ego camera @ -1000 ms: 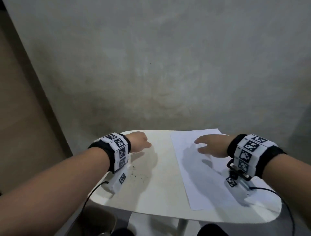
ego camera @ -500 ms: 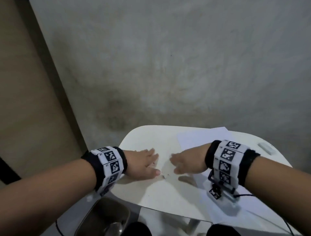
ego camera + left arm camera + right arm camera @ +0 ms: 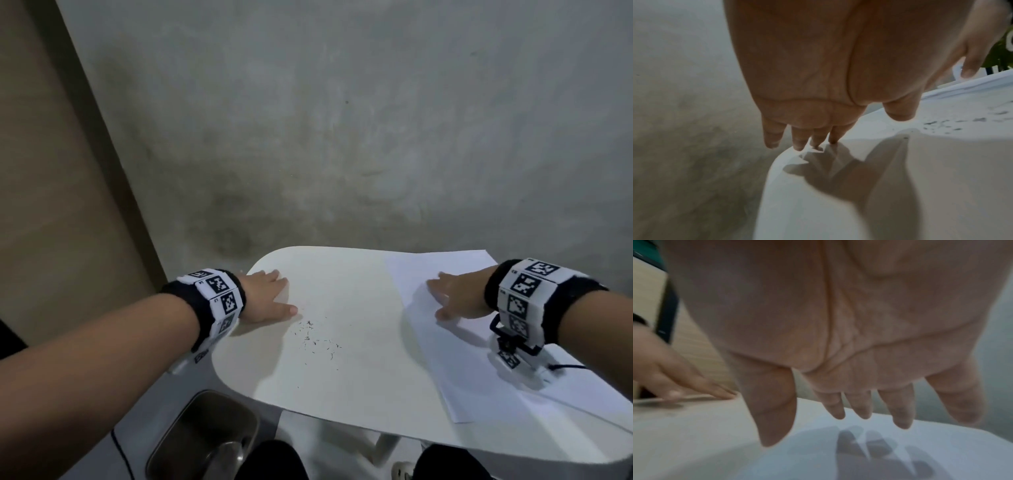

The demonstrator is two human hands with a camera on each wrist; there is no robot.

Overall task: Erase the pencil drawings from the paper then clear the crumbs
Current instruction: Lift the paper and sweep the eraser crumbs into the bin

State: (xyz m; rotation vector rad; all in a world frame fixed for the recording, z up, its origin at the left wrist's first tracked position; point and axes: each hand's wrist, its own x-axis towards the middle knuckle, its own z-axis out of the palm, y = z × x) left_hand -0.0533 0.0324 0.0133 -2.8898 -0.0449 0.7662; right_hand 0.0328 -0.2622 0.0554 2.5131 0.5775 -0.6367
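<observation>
The crumbs [image 3: 317, 337] — thin dark eraser shavings — lie scattered on the bare white table [image 3: 349, 383], between the two hands and nearer the left one, just at four o'clock from its thumb. In the left wrist view the same specks [image 3: 953, 124] show on the tabletop beside the thumb. The paper [image 3: 479, 363] lies flat on the table at three o'clock from the crumbs, one corner reaching the table's far edge; no pencil marks can be made out on it.

The left hand [image 3: 265, 296] lies palm down near the table's far left corner, at ten o'clock from the crumbs, fingers straight and together, their tips at the rim — it holds nothing. The right hand [image 3: 457, 301] is spread over the paper, palm down, fingers extended and slightly apart, holding nothing; the right wrist view shows its fingertips [image 3: 902, 421] just above their shadow on the sheet.

Below the table's near left edge, at seven o'clock from the crumbs, stands a metal bin [image 3: 202, 435]; what is inside it cannot be told.
</observation>
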